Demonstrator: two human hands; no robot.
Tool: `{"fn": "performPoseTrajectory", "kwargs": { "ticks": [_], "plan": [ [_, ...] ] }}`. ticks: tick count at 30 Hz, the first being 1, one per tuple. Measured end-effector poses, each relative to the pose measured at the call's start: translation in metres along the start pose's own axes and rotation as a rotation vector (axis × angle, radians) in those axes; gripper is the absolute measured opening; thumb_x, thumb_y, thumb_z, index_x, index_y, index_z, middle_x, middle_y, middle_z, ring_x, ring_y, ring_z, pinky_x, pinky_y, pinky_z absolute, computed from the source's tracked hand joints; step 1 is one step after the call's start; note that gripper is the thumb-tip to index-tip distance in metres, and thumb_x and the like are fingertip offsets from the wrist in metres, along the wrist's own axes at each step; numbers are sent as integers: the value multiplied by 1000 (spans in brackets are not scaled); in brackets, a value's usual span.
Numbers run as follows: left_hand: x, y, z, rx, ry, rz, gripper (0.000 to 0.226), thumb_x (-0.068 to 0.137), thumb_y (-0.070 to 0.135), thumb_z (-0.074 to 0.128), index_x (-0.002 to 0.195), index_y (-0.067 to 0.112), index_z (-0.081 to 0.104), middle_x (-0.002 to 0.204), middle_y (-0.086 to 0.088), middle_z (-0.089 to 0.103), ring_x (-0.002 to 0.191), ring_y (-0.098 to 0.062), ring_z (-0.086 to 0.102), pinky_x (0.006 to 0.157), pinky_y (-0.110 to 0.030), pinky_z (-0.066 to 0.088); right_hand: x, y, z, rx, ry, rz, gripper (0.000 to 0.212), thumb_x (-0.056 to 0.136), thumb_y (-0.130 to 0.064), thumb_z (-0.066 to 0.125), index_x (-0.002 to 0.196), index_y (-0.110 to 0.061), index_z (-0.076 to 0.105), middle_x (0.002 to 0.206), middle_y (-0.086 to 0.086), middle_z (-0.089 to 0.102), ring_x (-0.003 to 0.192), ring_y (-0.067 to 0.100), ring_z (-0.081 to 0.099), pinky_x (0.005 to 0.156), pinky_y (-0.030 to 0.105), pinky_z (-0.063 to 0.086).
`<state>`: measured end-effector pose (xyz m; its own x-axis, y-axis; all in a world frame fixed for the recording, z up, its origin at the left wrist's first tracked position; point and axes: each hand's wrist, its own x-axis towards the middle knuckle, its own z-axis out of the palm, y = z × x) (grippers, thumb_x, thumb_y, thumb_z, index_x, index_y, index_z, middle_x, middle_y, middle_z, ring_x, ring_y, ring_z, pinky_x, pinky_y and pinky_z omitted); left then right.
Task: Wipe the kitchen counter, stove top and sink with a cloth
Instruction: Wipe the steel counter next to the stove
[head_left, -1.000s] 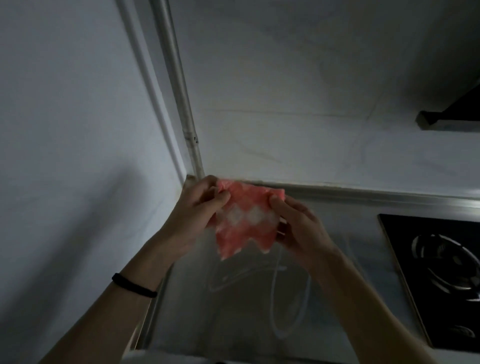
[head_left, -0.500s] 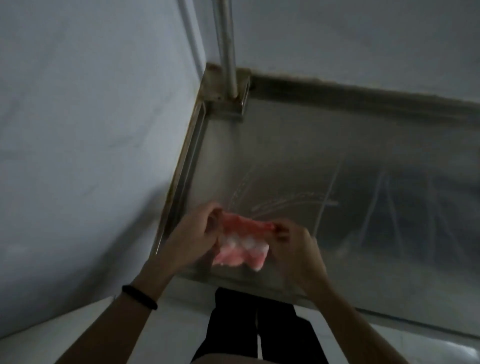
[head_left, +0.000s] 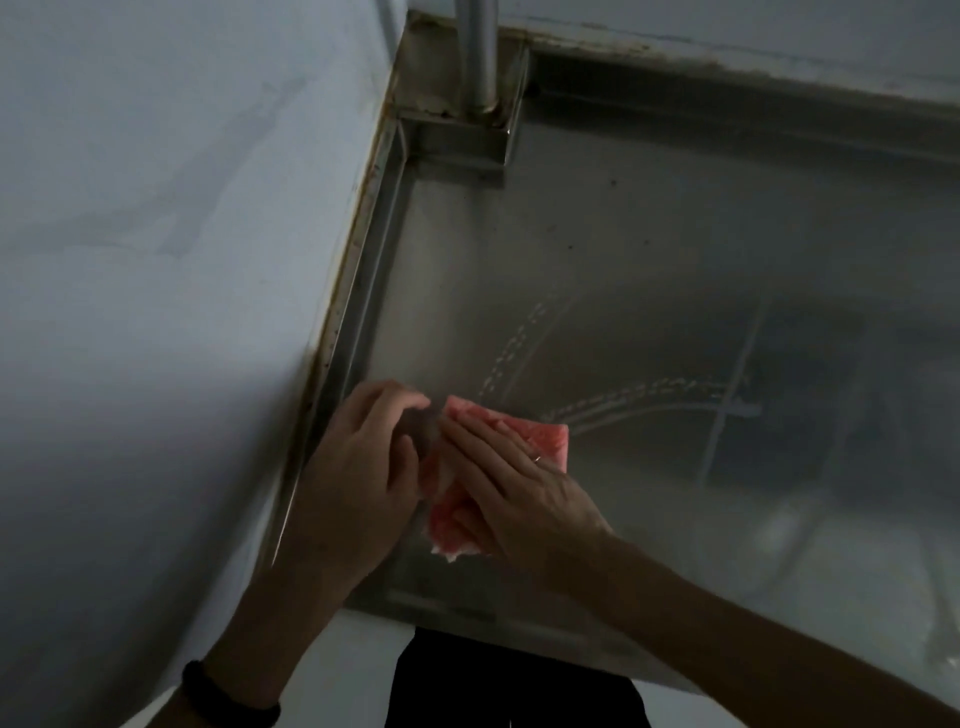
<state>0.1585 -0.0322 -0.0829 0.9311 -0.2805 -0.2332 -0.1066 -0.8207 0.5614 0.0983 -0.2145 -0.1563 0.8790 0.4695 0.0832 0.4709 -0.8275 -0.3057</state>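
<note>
Pink cloth (head_left: 545, 436) lies folded on the steel table (head_left: 675, 260), well in front of the corner pipe (head_left: 478, 52). Right hand (head_left: 519, 483) is flat on it, fingers straight, pressing down. Left hand (head_left: 358, 467) is curled at the cloth's left edge; can't tell if it pinches the cloth. Likely the start of a wipe pass. To do it well: even palm pressure, overlapping strokes, working from the pipe corner outward over the streak marks (head_left: 649, 395).

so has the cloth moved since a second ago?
Yes. The pink cloth, held up between both hands before, now lies down on the steel counter by its left rim, under the right hand.
</note>
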Motion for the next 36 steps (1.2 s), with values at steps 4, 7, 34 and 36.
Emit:
{"fn": "performPoseTrajectory", "kwargs": {
  "ticks": [4,7,34,36],
  "plan": [
    [17,-13,8,45,-36,9,40,93,8,62,133,6,64,143,-12,57,128,-23,56,108,-25,40,45,46,8,-96,-118,-68,68,108,-44,36,161,-2,26,170,17,21,159,28,21,130,44,16],
    [19,-12,5,93,-26,77,54,93,5,64,146,6,56,152,-10,53,143,-23,47,118,-24,28,94,91,-17,-119,-158,20,67,109,-47,30,162,-5,25,170,15,22,158,27,21,130,43,12],
    [106,33,72,307,19,220,69,105,31,38,168,22,12,175,-12,8,163,-29,5,133,-51,12,-122,-46,-1,59,127,458,58,100,-43,45,146,-7,49,155,17,49,147,26,45,112,42,43],
    [112,35,79,354,32,196,66,106,34,33,168,23,11,176,-12,8,163,-30,7,132,-53,12,-125,-29,-4,100,128,415,54,100,-42,51,141,-7,51,155,18,49,149,28,43,117,42,39]
  ]
}}
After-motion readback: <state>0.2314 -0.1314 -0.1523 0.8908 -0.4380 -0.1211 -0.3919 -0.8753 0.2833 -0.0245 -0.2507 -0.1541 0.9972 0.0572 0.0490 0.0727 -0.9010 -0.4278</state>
